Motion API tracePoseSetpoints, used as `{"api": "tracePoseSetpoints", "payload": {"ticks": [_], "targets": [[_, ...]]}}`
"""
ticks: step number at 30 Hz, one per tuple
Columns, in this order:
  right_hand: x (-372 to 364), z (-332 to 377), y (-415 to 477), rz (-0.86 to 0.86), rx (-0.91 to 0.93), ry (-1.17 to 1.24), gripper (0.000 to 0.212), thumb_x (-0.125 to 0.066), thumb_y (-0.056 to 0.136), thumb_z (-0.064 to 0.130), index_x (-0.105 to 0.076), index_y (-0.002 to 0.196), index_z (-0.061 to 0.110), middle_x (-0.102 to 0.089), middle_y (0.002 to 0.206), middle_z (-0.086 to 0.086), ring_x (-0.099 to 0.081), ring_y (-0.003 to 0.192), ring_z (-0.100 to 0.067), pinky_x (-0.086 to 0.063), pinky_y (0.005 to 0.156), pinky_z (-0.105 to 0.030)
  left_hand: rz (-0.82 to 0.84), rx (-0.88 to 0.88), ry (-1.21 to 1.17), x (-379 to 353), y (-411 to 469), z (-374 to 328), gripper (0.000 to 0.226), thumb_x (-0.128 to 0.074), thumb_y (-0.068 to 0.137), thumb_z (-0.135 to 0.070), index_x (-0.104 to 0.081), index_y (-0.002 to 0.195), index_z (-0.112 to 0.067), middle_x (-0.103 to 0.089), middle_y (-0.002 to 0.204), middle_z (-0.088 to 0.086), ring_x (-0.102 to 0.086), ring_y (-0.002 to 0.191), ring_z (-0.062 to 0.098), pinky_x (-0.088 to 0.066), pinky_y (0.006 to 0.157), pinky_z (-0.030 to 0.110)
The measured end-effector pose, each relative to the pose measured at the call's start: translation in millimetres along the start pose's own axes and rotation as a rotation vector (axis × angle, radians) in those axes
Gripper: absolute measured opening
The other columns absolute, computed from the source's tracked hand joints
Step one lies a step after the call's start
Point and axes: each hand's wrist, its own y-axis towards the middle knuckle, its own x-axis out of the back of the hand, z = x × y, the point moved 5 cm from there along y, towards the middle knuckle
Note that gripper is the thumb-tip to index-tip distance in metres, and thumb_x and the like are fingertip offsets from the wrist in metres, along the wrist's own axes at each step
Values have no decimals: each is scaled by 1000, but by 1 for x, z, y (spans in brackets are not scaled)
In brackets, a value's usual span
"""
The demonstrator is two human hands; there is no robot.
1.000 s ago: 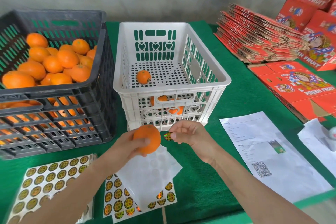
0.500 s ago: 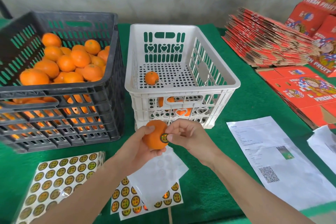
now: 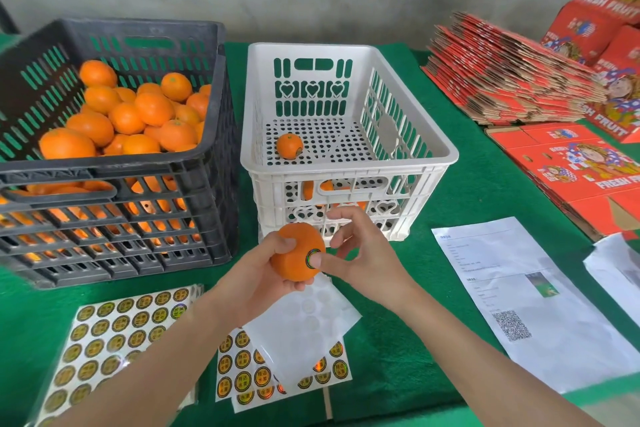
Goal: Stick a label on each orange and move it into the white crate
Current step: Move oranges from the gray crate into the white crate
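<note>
Label (image 3: 313, 258) is on. A second ago it sat on the right fingertips, clear of the fruit. Half a second ago it was just meeting the peel. Now the right hand (image 3: 362, 255) has its thumb flat on it, pressing; its other fingers (image 3: 341, 218) are fanned loose, holding nothing. Left hand (image 3: 254, 276) wraps the orange (image 3: 294, 253), held above the desk (image 3: 433, 288) just in front of the white crate (image 3: 349, 49). I'd say sticking is done bar the rub-down, and the drop into the crate comes next, near the labelled orange (image 3: 289, 146) inside. Black crate (image 3: 138, 26) is piled high: long way to go.
</note>
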Motion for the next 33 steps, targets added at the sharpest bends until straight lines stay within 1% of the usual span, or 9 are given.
{"api": "tracePoseSetpoints", "payload": {"ticks": [4,7,10,14,16,19,26,29,33], "targets": [[-18,11,-14,142,129,19,68,-75,78,26,-36,133,38,-44,125,15,-49,112,-3,-49,88,-19,75,-42,124,-17,-8,-6,57,-67,76,-32,-50,128,-14,-63,120,14,-63,105,28,-54,80,37],[-18,28,-18,33,229,-33,75,-80,71,26,-36,130,39,-43,125,18,-47,110,3,-45,88,-17,-57,-166,545,-29,-22,-29,54,-66,74,-54,-52,115,-21,-63,110,6,-63,102,22,-53,89,42],[-2,60,-8,-72,325,4,77,-82,65,28,-33,122,44,-39,116,33,-47,103,9,-43,79,-8,-190,-661,1100,-40,-47,-90,57,-40,85,-66,-64,95,-16,-65,82,-1,-60,75,12,-52,69,34],[32,98,57,-150,312,-103,72,-83,62,34,-32,113,39,-37,112,27,-48,97,2,-42,68,-10,-635,-1128,1410,-23,-58,-188,32,-45,95,-28,-64,91,-3,-65,90,14,-56,80,25,-44,69,36],[45,103,109,-114,229,-348,71,-83,63,27,-37,118,27,-40,115,7,-45,94,-6,-36,67,-13,-757,-958,1583,-2,-36,-214,25,-51,96,-22,-63,104,-2,-63,103,18,-56,95,34,-42,80,40],[49,79,178,115,11,-812,65,-80,65,14,-47,121,10,-55,116,-9,-55,95,-20,-51,74,-31,-816,-566,1671,32,-6,-214,32,-48,97,-32,-62,100,-4,-61,91,16,-57,91,36,-40,67,36],[50,-13,246,462,-253,-1407,50,-68,71,13,-60,120,9,-62,116,-11,-64,97,-30,-55,79,-39,-913,-735,1680,40,-6,-217,33,-52,92,-42,-64,89,-12,-63,78,8,-45,61,18,-27,48,27],[45,-29,253,487,-299,-1383,43,-60,82,11,-56,125,8,-62,111,-12,-65,90,-27,-55,82,-40,-927,-757,1683,43,-6,-217,34,-53,91,-43,-66,91,-12,-67,82,10,-46,66,19,-28,48,25],[32,0,252,378,-115,-1273,52,-65,86,20,-48,133,6,-51,134,-14,-52,118,-30,-45,98,-40,-903,-740,1683,45,-6,-218,32,-52,91,-44,-62,84,-14,-66,80,12,-50,67,23,-33,54,29]]}}
